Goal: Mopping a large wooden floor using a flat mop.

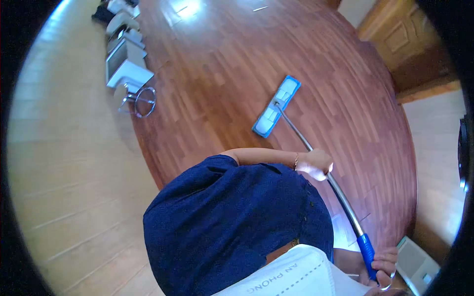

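A flat mop lies slantwise across the view. Its blue-edged white head [277,105] rests on the wood floor ahead of me. My left hand [317,163] reaches across my body and is closed round the mop's metal pole [344,201] about midway along it. Lower down at the right, my right hand [385,268] is wrapped round the blue grip [366,252] at the pole's upper end. A thin bracelet shows on my left wrist, and my dark blue clothing covers the middle.
Along the left wall stand a chrome stand with a ring [144,101], a white box-like item [129,69] and several other things. A brown wooden door [402,37] is at the upper right. Near my right hand sits a pale flat device [417,264] by the wall.
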